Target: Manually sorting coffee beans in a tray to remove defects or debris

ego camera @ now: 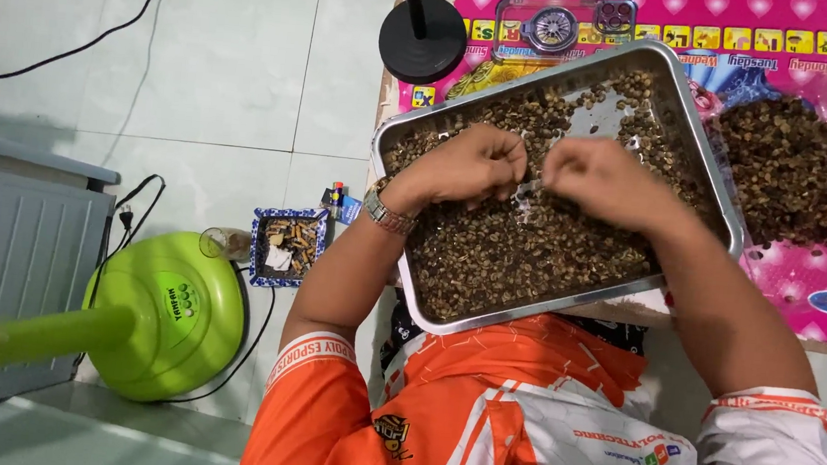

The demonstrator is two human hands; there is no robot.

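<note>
A small kernel is pinched between the left hand (474, 163) and right hand (598, 179), fingers closed together on it, directly above the seed-filled metal tray (724, 215).

Low table under a pink mat (817, 288), metal tray (701, 138), seed pile (788, 171), black round stand (422, 39)
</note>
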